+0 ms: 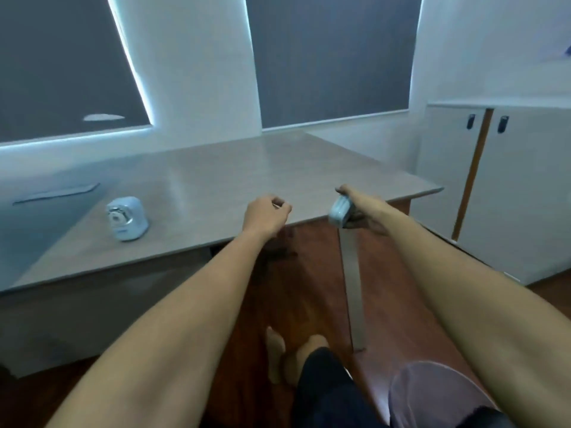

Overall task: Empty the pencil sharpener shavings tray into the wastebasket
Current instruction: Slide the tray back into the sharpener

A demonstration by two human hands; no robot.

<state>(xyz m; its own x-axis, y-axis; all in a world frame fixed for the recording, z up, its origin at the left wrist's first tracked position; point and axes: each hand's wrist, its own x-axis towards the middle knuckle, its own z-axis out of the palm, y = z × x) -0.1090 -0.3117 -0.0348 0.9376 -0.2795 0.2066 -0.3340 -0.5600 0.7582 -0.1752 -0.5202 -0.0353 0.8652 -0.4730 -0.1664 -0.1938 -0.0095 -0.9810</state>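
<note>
A white pencil sharpener (127, 218) stands on the grey desk (216, 168) at the left. My right hand (360, 208) grips the pale shavings tray (340, 212) at the desk's front edge, over the floor. My left hand (265, 216) hovers beside it with fingers curled and nothing in it. A wastebasket (432, 393) with a pale liner sits on the floor at the bottom right, below my right forearm, partly hidden by it.
White cabinets (509, 186) stand to the right of the desk. A grey desk leg (350, 282) drops to the wooden floor between my arms. My bare feet (287, 353) are below. A flat sheet (55, 193) lies at the desk's far left.
</note>
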